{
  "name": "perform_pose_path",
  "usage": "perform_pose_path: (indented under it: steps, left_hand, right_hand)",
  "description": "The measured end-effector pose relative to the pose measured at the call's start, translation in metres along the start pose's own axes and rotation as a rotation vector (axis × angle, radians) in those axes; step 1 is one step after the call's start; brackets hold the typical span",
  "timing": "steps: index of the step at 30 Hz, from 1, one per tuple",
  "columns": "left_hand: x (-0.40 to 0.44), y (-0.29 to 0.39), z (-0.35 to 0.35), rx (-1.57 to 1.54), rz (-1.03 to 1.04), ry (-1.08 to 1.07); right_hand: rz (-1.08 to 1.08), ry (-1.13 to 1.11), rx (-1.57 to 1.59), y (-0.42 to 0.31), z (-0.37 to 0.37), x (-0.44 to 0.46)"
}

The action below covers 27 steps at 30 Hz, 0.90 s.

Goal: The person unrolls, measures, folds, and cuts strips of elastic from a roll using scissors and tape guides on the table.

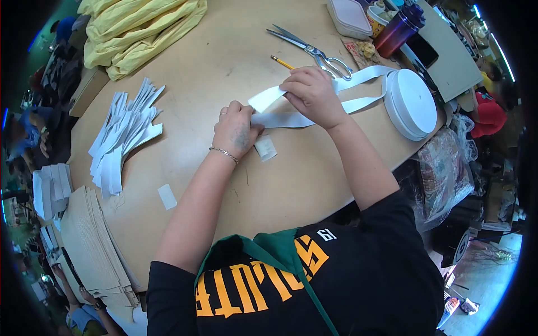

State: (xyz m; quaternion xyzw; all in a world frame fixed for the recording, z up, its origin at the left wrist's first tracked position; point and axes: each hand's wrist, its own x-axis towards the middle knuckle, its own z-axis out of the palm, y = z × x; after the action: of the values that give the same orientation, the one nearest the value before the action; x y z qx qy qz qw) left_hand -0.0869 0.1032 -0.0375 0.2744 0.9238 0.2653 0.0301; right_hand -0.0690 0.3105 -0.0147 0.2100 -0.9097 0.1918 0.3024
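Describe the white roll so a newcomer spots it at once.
On the broad tan tabletop, go to the right-hand edge, pictured below the shiny purple cylindrical bottle. There sits a thick, round roll of flat white band. Its disc shape, trailing band to the person's right hand, separates it from the loose white strips heaped at left.

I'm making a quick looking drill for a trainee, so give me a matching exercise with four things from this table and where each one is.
Things:
1. Scissors
2. Yellow cloth
3. Roll of white band
4. Pile of white strips

Places:
A. Fanned out in a loose heap, left of the left hand
B. Near the right edge of the table, its band leading to the right hand
C. Beside the yellow pencil
D. In folds at the upper left of the view

Pairs: 1-C, 2-D, 3-B, 4-A
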Motion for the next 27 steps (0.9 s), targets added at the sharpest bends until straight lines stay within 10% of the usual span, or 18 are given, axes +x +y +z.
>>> perform_pose_path:
  steps: [7,10,27]
  left_hand:
    - [0.0,0.019,-0.024,-0.306,-0.245,-0.178]
    - [-0.015,0.006,-0.035,-1.206,-0.465,-0.297]
    - [-0.061,0.013,-0.009,-1.512,-0.712,-0.263]
  right_hand:
    - [0.011,0.193,0.08,-0.024,-0.029,-0.011]
    - [0.013,0.119,0.118,-0.04,-0.025,-0.02]
    - [0.23,-0.496,0.191,-0.059,-0.001,-0.03]
